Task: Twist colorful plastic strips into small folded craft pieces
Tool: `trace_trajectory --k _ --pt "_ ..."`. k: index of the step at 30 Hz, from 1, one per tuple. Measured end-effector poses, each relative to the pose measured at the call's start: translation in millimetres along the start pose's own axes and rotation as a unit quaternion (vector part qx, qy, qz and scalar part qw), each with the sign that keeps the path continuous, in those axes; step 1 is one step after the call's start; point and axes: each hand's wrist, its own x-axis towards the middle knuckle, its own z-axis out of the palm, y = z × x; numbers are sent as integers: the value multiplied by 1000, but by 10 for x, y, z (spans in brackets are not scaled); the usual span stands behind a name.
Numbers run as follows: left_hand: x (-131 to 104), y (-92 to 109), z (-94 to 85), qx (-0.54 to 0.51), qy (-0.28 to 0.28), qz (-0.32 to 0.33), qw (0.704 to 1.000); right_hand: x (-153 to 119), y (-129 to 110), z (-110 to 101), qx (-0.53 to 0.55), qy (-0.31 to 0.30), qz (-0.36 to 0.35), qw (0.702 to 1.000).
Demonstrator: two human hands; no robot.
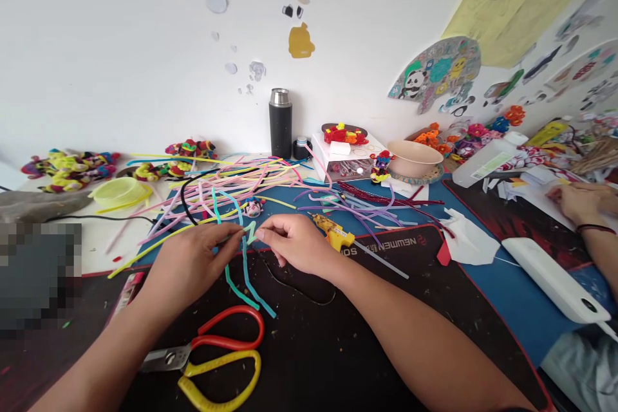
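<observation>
My left hand point(188, 264) pinches mint-green and blue pipe cleaners point(246, 273) between thumb and fingertips. Their long ends hang down over the black mat, and others stick up above the fingers. Close beside it, my right hand point(299, 244) has its thumb and index finger closed at a short, zigzag-bent light green end point(252, 229). Below both hands lie scissors point(179, 358) with one red and one yellow handle. A yellow glue gun point(333, 232) with a clear glue stick rests just beyond my right wrist.
Loose pastel pipe cleaners point(222, 183) are heaped behind my hands. At the back stand a black thermos point(280, 125), a white box point(316, 158) and a beige bowl point(415, 159). Finished pipe-cleaner figures point(67, 169) lie at left. Another person's hand point(577, 203) is at far right.
</observation>
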Motion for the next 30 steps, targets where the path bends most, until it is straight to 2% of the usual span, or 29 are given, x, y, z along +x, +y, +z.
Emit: trace_trajectory --k 3,7,13,17,21,26,30 --pt "-2 39 -13 -37 13 -6 999 -4 -9 -7 -4 -6 6 1000" --pt "13 118 -81 -99 -13 -28 995 -11 9 -14 -18 9 1 1000" --pt "19 118 -83 -92 -5 -51 994 -17 -1 12 -55 23 -16 998" --pt "11 67 -44 -122 3 -61 991 -22 -31 29 -166 63 -62 982" --pt "28 89 -62 -161 -5 -50 986 -39 -13 56 -262 50 -91 959" --pt "33 83 -62 -187 -50 -26 981 -61 -5 81 -262 40 -103 959" --pt "25 69 -82 -185 -53 -54 980 -66 -35 78 -230 34 -92 968"
